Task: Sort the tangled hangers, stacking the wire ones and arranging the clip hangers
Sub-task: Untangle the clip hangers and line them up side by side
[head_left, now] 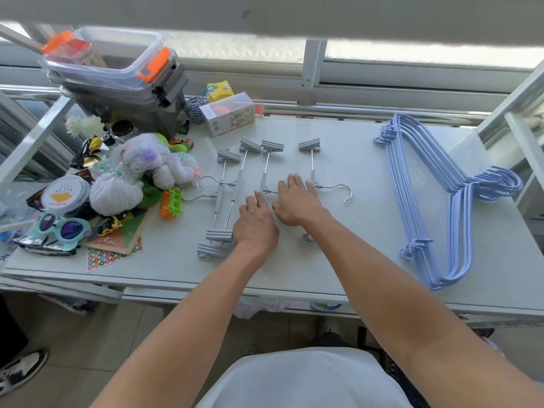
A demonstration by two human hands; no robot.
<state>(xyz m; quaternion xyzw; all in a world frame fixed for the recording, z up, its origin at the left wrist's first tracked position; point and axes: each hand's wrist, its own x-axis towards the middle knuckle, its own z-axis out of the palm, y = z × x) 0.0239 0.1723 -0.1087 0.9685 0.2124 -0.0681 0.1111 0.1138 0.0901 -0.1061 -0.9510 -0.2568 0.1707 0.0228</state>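
Clip hangers (238, 184) are the step in hand, I judge: four grey ones lie side by side on the table (338, 260), and both my hands sit over the third. My right hand (297, 201) lies flat, fingers straight and spread, holding nothing, with the fourth hanger (312, 176) just to its right. My left hand (256, 228) reaches onto the third hanger (263, 181) at its middle; whether those fingers pinch the bar or only press on it I cannot tell from here. Wire hangers (426, 201) lie stacked well to the right of my right hand, and that half looks done. Next I would nudge this hanger square with its neighbours, evening the gaps without snagging a hook.
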